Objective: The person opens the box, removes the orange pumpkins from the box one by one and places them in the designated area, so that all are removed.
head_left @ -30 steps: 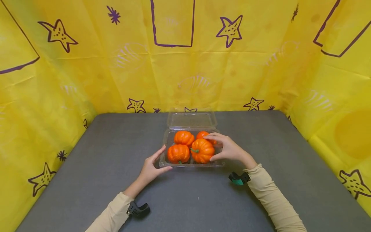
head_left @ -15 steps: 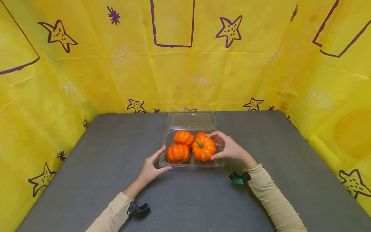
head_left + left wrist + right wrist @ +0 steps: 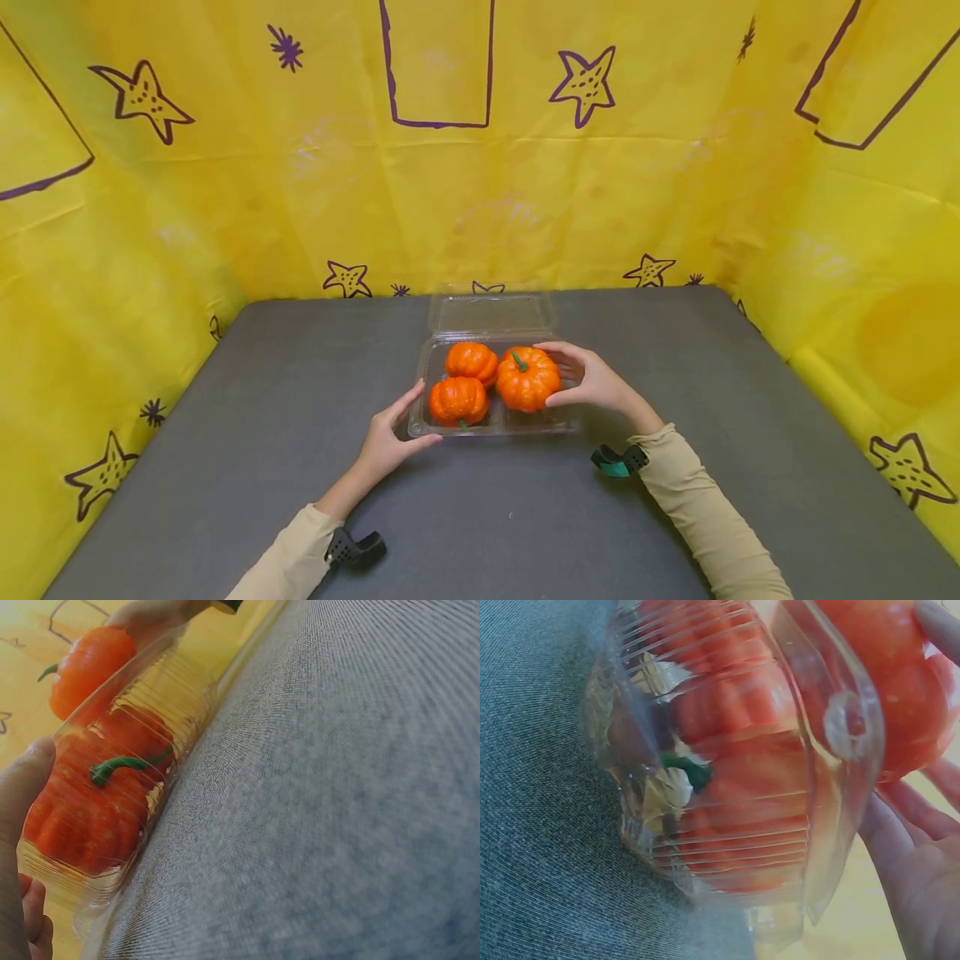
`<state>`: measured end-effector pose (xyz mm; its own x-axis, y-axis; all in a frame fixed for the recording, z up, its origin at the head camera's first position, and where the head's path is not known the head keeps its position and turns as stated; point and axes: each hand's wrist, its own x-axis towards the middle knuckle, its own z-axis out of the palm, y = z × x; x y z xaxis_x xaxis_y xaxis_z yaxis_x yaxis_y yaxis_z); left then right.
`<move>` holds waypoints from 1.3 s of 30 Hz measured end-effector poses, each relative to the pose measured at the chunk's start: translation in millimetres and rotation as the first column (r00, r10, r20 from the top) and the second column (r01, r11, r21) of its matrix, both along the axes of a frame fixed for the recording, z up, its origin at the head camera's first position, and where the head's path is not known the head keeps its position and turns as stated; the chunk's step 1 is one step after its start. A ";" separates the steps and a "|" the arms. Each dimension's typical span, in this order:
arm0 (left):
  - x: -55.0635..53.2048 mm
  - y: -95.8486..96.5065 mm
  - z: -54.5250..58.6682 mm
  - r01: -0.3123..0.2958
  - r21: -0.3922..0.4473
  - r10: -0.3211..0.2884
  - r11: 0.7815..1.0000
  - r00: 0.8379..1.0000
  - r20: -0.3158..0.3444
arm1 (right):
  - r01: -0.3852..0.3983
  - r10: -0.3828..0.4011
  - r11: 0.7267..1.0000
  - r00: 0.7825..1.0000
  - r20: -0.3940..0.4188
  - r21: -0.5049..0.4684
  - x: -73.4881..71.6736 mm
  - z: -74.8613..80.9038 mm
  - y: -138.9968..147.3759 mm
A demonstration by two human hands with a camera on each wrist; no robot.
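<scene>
My right hand (image 3: 596,385) grips a small orange pumpkin (image 3: 528,382) with a green stem, thumb at its near side and fingers behind. In the right wrist view, this pumpkin (image 3: 900,690) sits above the rim of a clear plastic clamshell container (image 3: 844,847). Two more pumpkins fill the container's left side, one at the back (image 3: 471,362) and one in front (image 3: 458,401). Whatever lies behind the raised pumpkin is hidden in the head view. My left hand (image 3: 386,437) holds the container's front left corner, thumb in front and fingers along the side.
The container's see-through lid (image 3: 491,315) lies folded back behind it. Grey cloth covers the table (image 3: 480,533). Yellow patterned curtains (image 3: 510,183) rise at its back and both sides. Each wrist wears a black mount, the right one (image 3: 618,461) partly green.
The held pumpkin has risen slightly and turned, its stem swinging from the left to the top. It now covers the pumpkin once visible behind it. My left hand stays at the container.
</scene>
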<state>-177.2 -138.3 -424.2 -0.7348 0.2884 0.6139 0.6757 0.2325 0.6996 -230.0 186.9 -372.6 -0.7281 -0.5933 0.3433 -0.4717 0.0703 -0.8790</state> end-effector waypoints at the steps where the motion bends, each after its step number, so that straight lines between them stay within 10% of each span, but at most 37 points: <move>1: 1.1 -0.8 -0.7 -0.003 0.003 0.003 1.000 1.000 -0.004 | -0.005 0.005 1.000 1.000 0.009 -0.014 -2.0 -2.8 0.2; 26: 2.8 1.5 0.4 -0.026 -0.008 0.026 1.000 0.999 0.041 | -0.051 0.066 0.989 0.992 0.110 -0.136 -6.2 -7.0 16.5; 39: 0.6 0.6 -1.6 -0.028 -0.019 0.029 0.999 0.999 0.032 | 0.086 -0.075 0.984 0.994 0.076 -0.153 -8.9 -2.5 27.5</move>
<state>-176.7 -137.8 -425.9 -0.7624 0.2777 0.5845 0.6456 0.2644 0.7165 -238.9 214.3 -375.1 -0.7967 -0.4748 0.3739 -0.4073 -0.0352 -0.9126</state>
